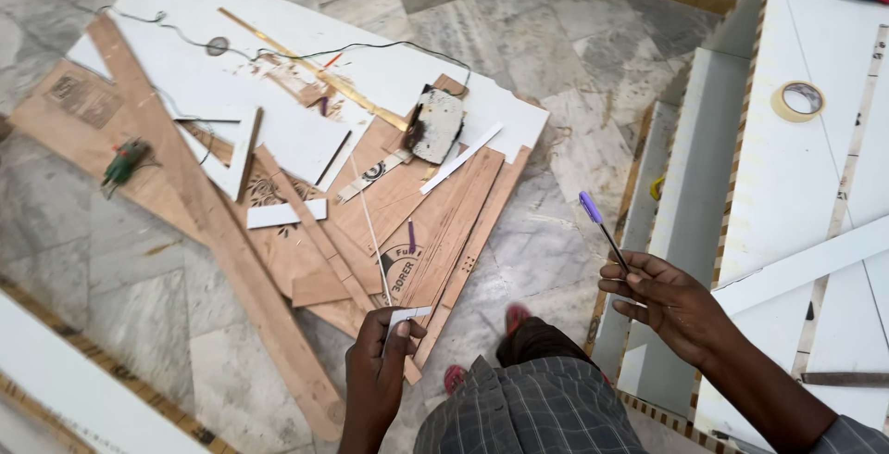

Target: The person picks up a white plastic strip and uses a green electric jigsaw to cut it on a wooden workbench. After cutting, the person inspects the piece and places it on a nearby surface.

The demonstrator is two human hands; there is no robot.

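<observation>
The right hand [669, 304] gripped a pen [602, 229], its purple cap pointing to the upper left. The left hand [380, 361] pinched a white strip [374, 232] running up-frame.

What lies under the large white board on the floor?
Under the large white board lie brown plywood sheets on the grey marble floor. How far they extend beneath it is covered.
</observation>
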